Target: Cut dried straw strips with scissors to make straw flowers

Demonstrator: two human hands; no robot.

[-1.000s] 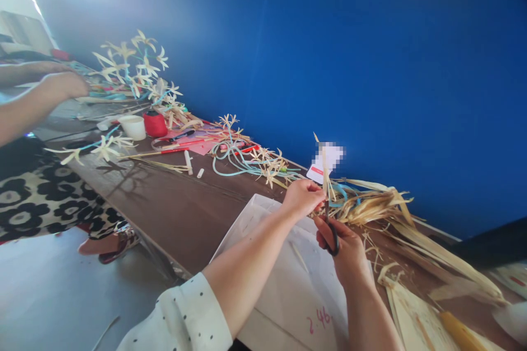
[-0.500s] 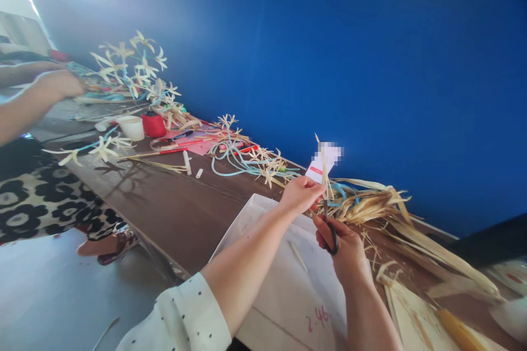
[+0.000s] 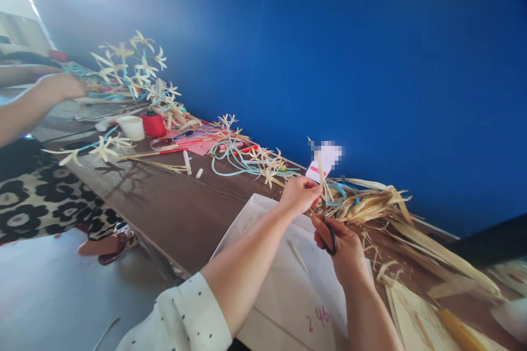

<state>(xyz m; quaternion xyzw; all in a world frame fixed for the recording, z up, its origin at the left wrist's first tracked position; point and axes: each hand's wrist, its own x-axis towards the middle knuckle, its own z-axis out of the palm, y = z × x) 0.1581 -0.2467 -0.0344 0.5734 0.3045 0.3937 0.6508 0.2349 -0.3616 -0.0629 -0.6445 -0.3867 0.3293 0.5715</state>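
Along the far left of the brown surface (image 3: 173,208), another person's hand (image 3: 61,86) reaches toward a pile of straw flowers (image 3: 132,66). Next come a white cup (image 3: 132,127), a red spool (image 3: 154,123) and pale blue cords (image 3: 236,162). Further right, over a white sheet (image 3: 288,279), the left hand (image 3: 300,194) pinches a thin straw strip (image 3: 320,167) upright, fingers closed on it. Just beside it, the right hand (image 3: 343,247) grips black-handled scissors (image 3: 327,225), blades at the strip. Dried husks (image 3: 382,203) lie behind.
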